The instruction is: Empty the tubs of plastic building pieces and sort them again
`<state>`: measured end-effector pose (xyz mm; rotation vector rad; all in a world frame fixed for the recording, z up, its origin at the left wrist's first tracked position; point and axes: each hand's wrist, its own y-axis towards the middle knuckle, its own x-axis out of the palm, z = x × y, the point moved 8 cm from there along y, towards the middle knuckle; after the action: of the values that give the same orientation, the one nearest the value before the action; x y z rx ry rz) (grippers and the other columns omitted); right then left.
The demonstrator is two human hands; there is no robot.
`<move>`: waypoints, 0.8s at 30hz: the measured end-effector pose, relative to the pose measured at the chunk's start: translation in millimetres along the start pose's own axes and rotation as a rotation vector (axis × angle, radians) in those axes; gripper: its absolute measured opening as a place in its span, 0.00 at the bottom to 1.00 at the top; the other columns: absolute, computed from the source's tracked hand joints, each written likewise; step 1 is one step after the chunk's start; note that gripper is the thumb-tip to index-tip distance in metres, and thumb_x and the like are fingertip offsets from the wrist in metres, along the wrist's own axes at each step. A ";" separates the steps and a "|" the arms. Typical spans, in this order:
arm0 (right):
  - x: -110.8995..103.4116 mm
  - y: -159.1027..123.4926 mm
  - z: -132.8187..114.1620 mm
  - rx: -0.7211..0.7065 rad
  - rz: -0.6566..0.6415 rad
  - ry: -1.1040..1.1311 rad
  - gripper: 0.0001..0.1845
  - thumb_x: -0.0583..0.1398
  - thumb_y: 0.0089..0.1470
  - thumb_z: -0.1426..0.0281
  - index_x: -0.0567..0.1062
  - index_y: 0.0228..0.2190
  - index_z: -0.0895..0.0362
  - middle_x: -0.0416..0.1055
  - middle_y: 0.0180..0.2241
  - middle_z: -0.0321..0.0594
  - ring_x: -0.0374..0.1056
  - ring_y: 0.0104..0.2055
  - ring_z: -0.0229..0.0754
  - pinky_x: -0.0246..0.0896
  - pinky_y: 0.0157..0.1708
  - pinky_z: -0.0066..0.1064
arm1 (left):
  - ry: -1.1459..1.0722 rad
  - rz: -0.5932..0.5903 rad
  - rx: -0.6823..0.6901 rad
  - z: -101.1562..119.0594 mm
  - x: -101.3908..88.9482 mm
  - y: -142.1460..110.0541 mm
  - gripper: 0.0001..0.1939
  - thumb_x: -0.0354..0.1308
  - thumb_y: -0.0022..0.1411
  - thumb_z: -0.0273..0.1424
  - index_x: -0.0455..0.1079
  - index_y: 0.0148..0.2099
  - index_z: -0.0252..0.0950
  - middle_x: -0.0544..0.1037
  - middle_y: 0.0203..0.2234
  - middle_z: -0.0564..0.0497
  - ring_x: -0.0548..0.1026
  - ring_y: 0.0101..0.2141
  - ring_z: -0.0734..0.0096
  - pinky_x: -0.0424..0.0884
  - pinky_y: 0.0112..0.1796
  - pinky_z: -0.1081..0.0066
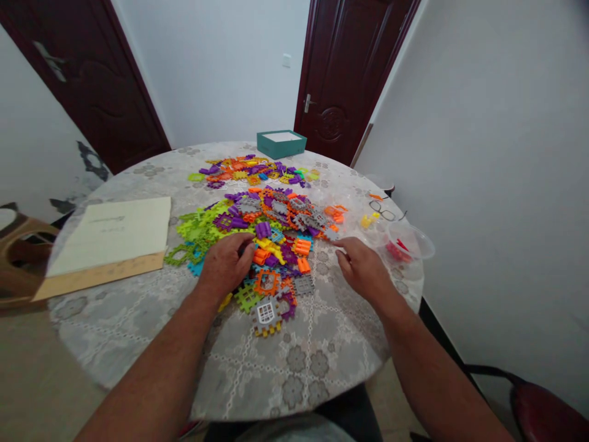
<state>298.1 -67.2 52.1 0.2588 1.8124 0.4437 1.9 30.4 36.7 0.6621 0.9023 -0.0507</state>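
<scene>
A large heap of colourful plastic interlocking building pieces [264,228] covers the middle of the table. My left hand [226,261] rests at the heap's near left side, fingers curled and thumb bent toward them. What lies within those fingers, if anything, is hidden. Right by its fingertips are a ridged purple piece [263,230] and a yellow piece [272,248]. At the right edge of the heap is my right hand [363,267], index finger stretched toward a grey piece [331,234] and thumb apart. Nearest me lies a grey square piece with a white window insert [265,313].
Behind the heap is a second pile of pieces [248,170], with a green box [281,145] beyond. Paper sheets [115,227] lie left. To the right are glasses [383,210] and a clear plastic tub [421,240] with red pieces. A patterned cloth [304,374] covers the round table.
</scene>
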 end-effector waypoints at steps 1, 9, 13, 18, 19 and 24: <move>11.5 5.2 -2.5 0.018 -0.076 -0.032 0.17 0.54 0.68 0.71 0.75 0.54 0.55 0.75 0.53 0.50 0.74 0.50 0.49 0.69 0.50 0.38 | -0.003 0.000 0.000 -0.1 0.2 -0.2 0.17 0.52 0.70 0.39 0.78 0.50 0.37 0.85 0.46 0.42 0.82 0.46 0.56 0.75 0.52 0.59; 76.0 31.3 15.2 0.281 -0.272 -0.335 0.38 0.53 0.61 0.80 0.55 0.71 0.61 0.48 0.73 0.67 0.79 0.46 0.51 0.72 0.41 0.36 | -0.013 0.076 -0.056 -3.5 -8.4 -0.5 0.16 0.53 0.71 0.37 0.78 0.51 0.38 0.85 0.45 0.44 0.82 0.45 0.58 0.75 0.51 0.62; 84.7 31.9 19.9 0.318 -0.289 -0.356 0.37 0.51 0.62 0.80 0.54 0.71 0.65 0.56 0.68 0.71 0.79 0.44 0.53 0.71 0.37 0.37 | -0.029 0.122 -0.062 -2.2 -15.7 -0.2 0.16 0.53 0.71 0.37 0.78 0.51 0.38 0.85 0.45 0.45 0.83 0.43 0.59 0.76 0.50 0.62; 82.4 27.2 22.1 0.326 -0.255 -0.278 0.27 0.47 0.70 0.74 0.63 0.66 0.54 0.71 0.56 0.55 0.78 0.40 0.49 0.69 0.37 0.35 | -0.038 0.135 -0.078 1.9 -22.5 -0.6 0.16 0.53 0.71 0.36 0.78 0.51 0.36 0.85 0.44 0.45 0.83 0.41 0.60 0.77 0.48 0.63; 81.7 25.8 23.1 0.324 -0.237 -0.252 0.26 0.47 0.71 0.73 0.65 0.66 0.53 0.72 0.55 0.54 0.78 0.41 0.48 0.68 0.38 0.35 | -0.042 0.121 -0.072 5.5 -23.3 -0.4 0.16 0.53 0.71 0.37 0.78 0.51 0.36 0.85 0.44 0.45 0.83 0.40 0.60 0.77 0.48 0.63; 80.7 21.7 28.8 0.282 -0.131 -0.071 0.21 0.51 0.72 0.67 0.72 0.60 0.57 0.74 0.55 0.52 0.73 0.51 0.50 0.66 0.49 0.35 | -0.119 -0.016 0.009 39.1 -25.1 4.9 0.16 0.54 0.71 0.39 0.79 0.50 0.37 0.85 0.43 0.46 0.83 0.39 0.61 0.77 0.47 0.63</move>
<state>301.7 -10.7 -15.8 0.3434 1.8079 0.0845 15.4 7.0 74.8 0.6532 0.7930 -0.1069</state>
